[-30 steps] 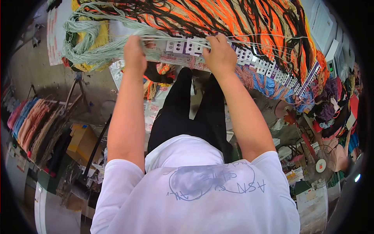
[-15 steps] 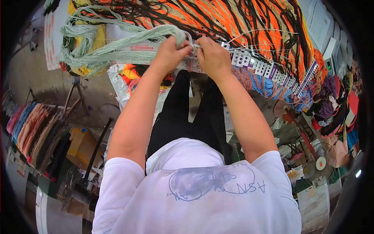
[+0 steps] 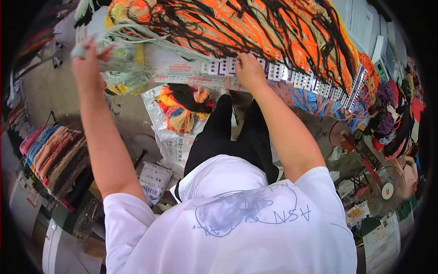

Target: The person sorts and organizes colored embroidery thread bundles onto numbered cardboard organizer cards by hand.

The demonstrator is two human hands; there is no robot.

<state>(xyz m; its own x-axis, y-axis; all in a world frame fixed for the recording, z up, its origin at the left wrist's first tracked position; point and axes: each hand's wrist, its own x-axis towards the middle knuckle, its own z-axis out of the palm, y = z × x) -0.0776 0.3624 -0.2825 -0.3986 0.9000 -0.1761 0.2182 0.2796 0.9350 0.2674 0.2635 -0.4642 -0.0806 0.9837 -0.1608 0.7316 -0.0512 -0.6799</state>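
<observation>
My left hand (image 3: 92, 64), smeared by motion, is raised over the pale green thread skein (image 3: 125, 57) at the table's left end. Some of its fingers look apart, but I cannot make out whether thread is caught in them. My right hand (image 3: 250, 72) has its fingers curled down onto a white perforated card (image 3: 232, 65) in the row along the table's near edge. Pale green strands run from the skein toward that card. Beyond the row lie long orange, black and beige threads (image 3: 255, 27).
Blue and pink yarn (image 3: 310, 99) hangs below the cards at right. A bundle of coloured yarn (image 3: 182, 107) sits on white plastic sacks (image 3: 171, 141) beneath the table edge. At left stands a rack of yarn hanks (image 3: 54, 153); a fan (image 3: 387, 191) is at right.
My hands, close together at the pale green thread before, are now far apart. The left has swept left; the right has shifted slightly right and down. The camera view has moved a little.
</observation>
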